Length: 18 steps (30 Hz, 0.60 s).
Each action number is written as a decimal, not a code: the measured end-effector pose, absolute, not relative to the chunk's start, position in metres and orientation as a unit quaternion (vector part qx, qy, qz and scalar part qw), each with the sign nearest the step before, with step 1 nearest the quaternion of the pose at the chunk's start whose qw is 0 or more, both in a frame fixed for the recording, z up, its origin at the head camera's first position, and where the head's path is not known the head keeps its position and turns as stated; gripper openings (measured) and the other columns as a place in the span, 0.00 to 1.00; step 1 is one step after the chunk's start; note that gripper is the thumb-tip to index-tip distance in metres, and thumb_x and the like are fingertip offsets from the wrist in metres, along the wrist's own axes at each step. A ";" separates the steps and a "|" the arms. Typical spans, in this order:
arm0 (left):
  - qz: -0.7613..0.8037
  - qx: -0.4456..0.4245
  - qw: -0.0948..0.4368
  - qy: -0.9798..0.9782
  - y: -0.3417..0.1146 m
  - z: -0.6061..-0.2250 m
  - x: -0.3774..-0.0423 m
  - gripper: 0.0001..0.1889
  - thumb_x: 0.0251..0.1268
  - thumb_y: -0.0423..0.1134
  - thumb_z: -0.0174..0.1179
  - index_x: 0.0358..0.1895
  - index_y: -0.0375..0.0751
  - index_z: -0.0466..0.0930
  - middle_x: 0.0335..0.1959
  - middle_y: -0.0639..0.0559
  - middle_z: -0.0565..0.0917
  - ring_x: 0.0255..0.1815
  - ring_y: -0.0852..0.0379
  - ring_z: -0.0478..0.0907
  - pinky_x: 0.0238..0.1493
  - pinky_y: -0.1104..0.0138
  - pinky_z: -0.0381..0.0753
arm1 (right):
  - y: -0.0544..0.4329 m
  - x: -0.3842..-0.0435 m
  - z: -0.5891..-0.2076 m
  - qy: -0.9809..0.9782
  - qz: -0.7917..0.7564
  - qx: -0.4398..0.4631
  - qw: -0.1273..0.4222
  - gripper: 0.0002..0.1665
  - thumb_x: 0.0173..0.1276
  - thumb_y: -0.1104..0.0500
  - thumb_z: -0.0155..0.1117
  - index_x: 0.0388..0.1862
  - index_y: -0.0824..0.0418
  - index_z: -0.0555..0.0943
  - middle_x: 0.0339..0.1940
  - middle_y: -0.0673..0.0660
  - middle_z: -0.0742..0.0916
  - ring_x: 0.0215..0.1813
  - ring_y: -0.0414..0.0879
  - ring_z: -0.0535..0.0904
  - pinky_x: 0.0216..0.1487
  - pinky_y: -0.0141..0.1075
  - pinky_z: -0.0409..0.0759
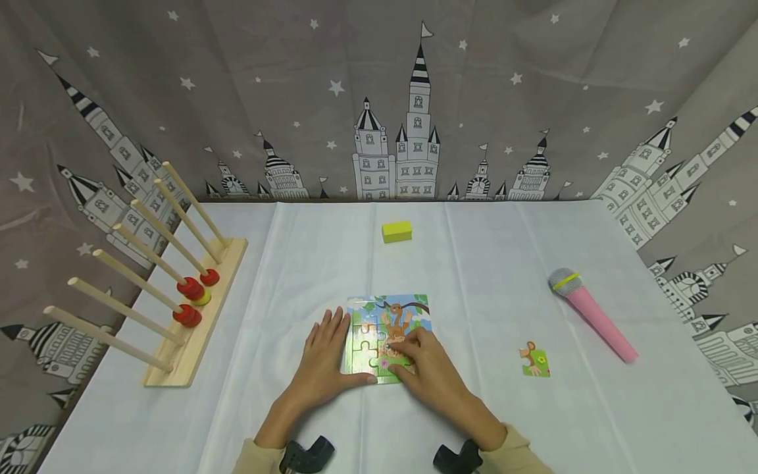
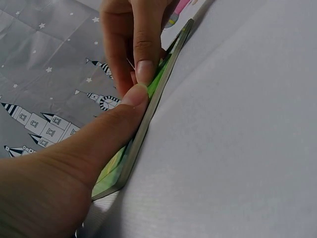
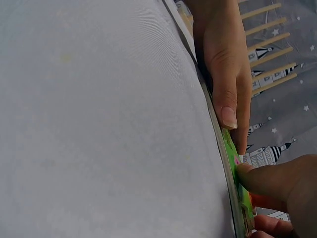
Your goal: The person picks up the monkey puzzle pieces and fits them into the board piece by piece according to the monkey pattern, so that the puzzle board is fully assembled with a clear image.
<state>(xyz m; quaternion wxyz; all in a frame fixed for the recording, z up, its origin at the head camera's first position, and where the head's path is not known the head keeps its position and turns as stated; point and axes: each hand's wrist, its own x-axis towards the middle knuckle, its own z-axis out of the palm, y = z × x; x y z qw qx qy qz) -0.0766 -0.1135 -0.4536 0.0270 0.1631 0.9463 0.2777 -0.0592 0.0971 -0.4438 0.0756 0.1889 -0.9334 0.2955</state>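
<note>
A jigsaw puzzle with a monkey picture lies in its flat tray on the table. My left hand rests along its left side, fingers straight, with the thumb on the near edge. Over the lower right part of the puzzle, my right hand pinches a green puzzle piece between its thumb and curled fingers; the hand partly hides that piece. One loose puzzle piece, green with part of a monkey, lies on the cloth to the right.
At the left stands a wooden peg rack with tall pegs and several red and yellow rings. A yellow block sits behind the puzzle. Off to the right lies a pink toy microphone. A grey castle-print curtain hangs behind the white-covered table.
</note>
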 end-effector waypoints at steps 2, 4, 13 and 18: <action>0.278 0.163 0.027 0.946 -0.113 -0.454 -0.077 0.60 0.35 0.67 0.65 0.70 0.34 0.48 0.73 0.39 0.48 0.74 0.41 0.40 0.71 0.47 0.40 | 0.097 -0.059 -0.444 -0.936 0.284 0.191 0.079 0.19 0.52 0.52 0.70 0.43 0.57 0.84 0.39 0.51 0.77 0.38 0.38 0.69 0.39 0.31 0.71; 0.277 0.163 0.026 0.946 -0.113 -0.454 -0.077 0.60 0.35 0.67 0.65 0.70 0.34 0.49 0.72 0.39 0.48 0.74 0.41 0.40 0.70 0.47 0.40 | 0.097 -0.058 -0.444 -0.939 0.272 0.192 0.082 0.20 0.51 0.51 0.70 0.43 0.57 0.84 0.39 0.51 0.77 0.37 0.38 0.68 0.38 0.31 0.70; 0.274 0.160 0.024 0.948 -0.113 -0.454 -0.077 0.60 0.35 0.67 0.65 0.69 0.33 0.50 0.72 0.39 0.49 0.74 0.41 0.41 0.70 0.47 0.40 | 0.094 -0.054 -0.444 -0.951 0.226 0.190 0.087 0.21 0.55 0.48 0.66 0.46 0.55 0.83 0.36 0.48 0.77 0.36 0.38 0.66 0.36 0.30 0.66; 0.279 0.162 0.017 0.946 -0.113 -0.455 -0.077 0.60 0.34 0.66 0.66 0.69 0.33 0.50 0.72 0.38 0.50 0.74 0.41 0.41 0.70 0.47 0.40 | 0.093 -0.053 -0.443 -0.953 0.223 0.186 0.090 0.21 0.56 0.49 0.66 0.47 0.55 0.82 0.34 0.46 0.76 0.34 0.37 0.65 0.36 0.30 0.66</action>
